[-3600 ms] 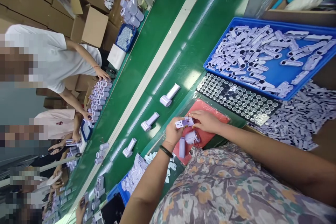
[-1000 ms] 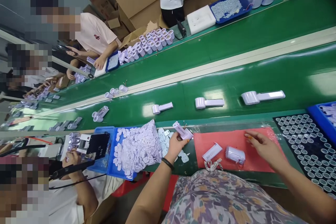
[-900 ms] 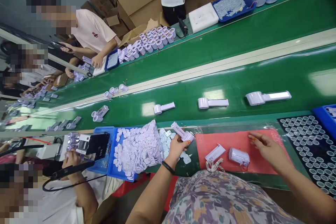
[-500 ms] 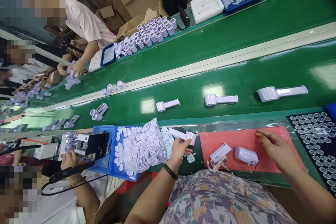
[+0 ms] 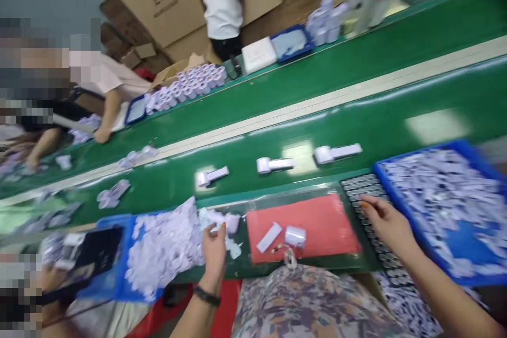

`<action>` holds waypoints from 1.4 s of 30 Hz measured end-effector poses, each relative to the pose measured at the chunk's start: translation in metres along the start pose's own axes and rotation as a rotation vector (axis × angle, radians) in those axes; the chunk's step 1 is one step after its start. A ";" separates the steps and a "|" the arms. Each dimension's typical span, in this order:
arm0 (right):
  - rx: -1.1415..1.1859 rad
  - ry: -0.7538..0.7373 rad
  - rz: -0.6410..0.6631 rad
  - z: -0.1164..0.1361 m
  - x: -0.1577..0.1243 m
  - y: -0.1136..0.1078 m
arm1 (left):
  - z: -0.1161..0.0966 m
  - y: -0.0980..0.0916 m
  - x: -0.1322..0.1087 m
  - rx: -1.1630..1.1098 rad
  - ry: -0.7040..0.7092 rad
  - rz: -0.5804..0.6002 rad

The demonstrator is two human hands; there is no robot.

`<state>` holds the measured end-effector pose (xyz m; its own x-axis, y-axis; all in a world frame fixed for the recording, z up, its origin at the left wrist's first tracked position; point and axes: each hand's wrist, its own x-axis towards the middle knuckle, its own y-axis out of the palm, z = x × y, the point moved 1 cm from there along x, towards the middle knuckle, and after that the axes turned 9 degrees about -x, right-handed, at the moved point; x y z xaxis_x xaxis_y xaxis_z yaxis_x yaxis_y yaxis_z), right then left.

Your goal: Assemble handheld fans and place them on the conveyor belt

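Note:
My left hand (image 5: 214,250) is over the bench left of the red mat, thumb and fingers apart. Just behind its fingertips lies a white fan-shaped housing with a handle (image 5: 231,222); blur hides whether they touch. My right hand (image 5: 390,224) hangs above a black sheet of round rings (image 5: 366,193). Its thumb and index finger point left, slightly apart, and I see nothing between them. On the red mat (image 5: 325,227) lie a white flat handle piece (image 5: 269,237) and a white cylinder (image 5: 295,236) with thin wires at its near side.
A blue tray (image 5: 467,277) of small white parts stands at the right. Left is a heap of white pieces (image 5: 166,248) in a blue bin. White fan housings (image 5: 338,153) lie on the green belt (image 5: 380,127). A co-worker's arm (image 5: 109,113) reaches over the far side.
The view has swung right, bringing the blue parts tray in. My right hand has moved from above the red mat to the ring sheet. My left hand has loosened from the fan-shaped housing.

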<state>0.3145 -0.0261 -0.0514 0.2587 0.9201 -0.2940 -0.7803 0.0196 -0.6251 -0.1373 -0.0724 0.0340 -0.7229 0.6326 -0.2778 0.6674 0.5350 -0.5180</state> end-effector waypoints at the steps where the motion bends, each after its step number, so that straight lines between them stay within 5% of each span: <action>1: -0.093 -0.044 -0.072 -0.004 0.004 -0.019 | -0.015 0.015 -0.004 0.034 0.121 0.053; 4: -0.374 -0.086 -0.272 -0.015 0.018 -0.066 | -0.076 0.093 -0.018 0.155 0.596 0.422; 6: -0.495 -0.084 -0.355 -0.020 0.027 -0.084 | -0.118 0.166 -0.028 0.222 0.869 0.666; 8: -0.569 -0.091 -0.406 -0.024 0.036 -0.093 | -0.152 0.245 -0.036 0.287 1.057 0.776; 12: -0.627 -0.092 -0.425 -0.030 0.059 -0.097 | -0.182 0.371 -0.043 0.535 1.068 0.796; 15: -0.680 -0.109 -0.368 -0.030 0.079 -0.098 | -0.176 0.410 -0.049 0.694 0.938 0.816; 19: -0.865 -0.170 -0.195 -0.026 0.100 -0.100 | -0.155 0.411 -0.063 0.632 0.855 0.842; 24: -1.100 -0.294 -0.076 -0.013 0.107 -0.103 | -0.144 0.382 -0.077 0.557 1.001 0.864; 29: -1.173 -0.375 0.012 -0.001 0.103 -0.093 | -0.135 0.300 -0.068 0.509 1.146 0.879; 33: -1.148 -0.309 -0.010 -0.006 0.101 -0.088 | -0.104 0.238 -0.060 0.560 1.154 0.965; 39: -0.432 -0.161 -0.320 -0.027 0.089 -0.100 | -0.059 0.224 -0.053 0.689 1.044 0.987; 42: 0.075 -0.088 -0.288 -0.016 0.072 -0.085 | -0.055 0.226 -0.054 0.687 1.019 0.954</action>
<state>0.4086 0.0323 -0.0312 0.4276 0.9027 -0.0473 -0.7230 0.3102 -0.6173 0.0621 0.0449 -0.0239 0.5193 0.8288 -0.2084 0.3794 -0.4421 -0.8127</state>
